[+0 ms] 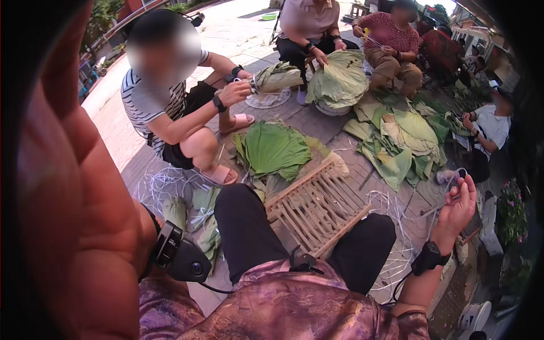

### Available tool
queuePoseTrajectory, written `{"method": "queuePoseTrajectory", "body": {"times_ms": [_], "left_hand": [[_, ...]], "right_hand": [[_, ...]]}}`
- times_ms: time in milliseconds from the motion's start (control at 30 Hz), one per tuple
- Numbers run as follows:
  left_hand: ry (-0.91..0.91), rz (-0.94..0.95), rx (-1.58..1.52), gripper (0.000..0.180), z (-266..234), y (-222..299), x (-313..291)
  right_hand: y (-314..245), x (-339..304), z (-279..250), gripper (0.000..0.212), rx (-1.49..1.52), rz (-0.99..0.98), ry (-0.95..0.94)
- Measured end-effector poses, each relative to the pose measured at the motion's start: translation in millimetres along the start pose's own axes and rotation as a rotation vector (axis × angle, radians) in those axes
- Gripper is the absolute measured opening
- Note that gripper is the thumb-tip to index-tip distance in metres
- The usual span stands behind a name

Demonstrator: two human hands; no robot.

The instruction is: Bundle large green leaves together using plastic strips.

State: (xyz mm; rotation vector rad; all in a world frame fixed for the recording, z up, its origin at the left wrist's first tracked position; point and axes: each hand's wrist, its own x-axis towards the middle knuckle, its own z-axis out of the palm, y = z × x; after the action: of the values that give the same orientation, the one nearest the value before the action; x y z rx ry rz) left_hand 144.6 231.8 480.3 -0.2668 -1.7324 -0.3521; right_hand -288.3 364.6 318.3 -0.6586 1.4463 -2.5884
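Note:
My left hand (93,170) is raised very close to the camera on the left, large and blurred; its fingertips are out of sight. My right hand (458,207) is lifted at the right, fingers curled together around a thin white strip (426,216) that trails toward the ground. Between my knees stands a slatted wooden rack (319,211), touched by neither hand. Beyond it lies a flat stack of large green leaves (275,148). Tied leaf bundles (174,212) rest on the paving left of my knees.
A person in a striped shirt (139,105) crouches at front left, holding a rolled leaf bundle (277,79). Another seated person handles a broad pale leaf stack (338,79). A loose leaf heap (405,136) spreads at far right. White strips (164,184) tangle on the ground.

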Motion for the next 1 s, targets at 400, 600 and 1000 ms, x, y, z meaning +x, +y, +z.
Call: {"method": "queuePoseTrajectory", "body": {"times_ms": [400, 600, 1000], "left_hand": [[-0.261, -0.087, 0.227, 0.051, -43, -31, -47], [-0.404, -0.996, 0.665, 0.03, 33, -229, -264], [-1.319, -1.528, 0.956, 0.099, 89, -361, -522]], "right_hand": [[112, -30, 61, 0.02, -0.128, 0.37, -0.272], [204, -26, 52, 0.023, -0.235, 0.618, -0.24], [223, -21, 48, 0.02, -0.405, 0.709, -0.163]]}}
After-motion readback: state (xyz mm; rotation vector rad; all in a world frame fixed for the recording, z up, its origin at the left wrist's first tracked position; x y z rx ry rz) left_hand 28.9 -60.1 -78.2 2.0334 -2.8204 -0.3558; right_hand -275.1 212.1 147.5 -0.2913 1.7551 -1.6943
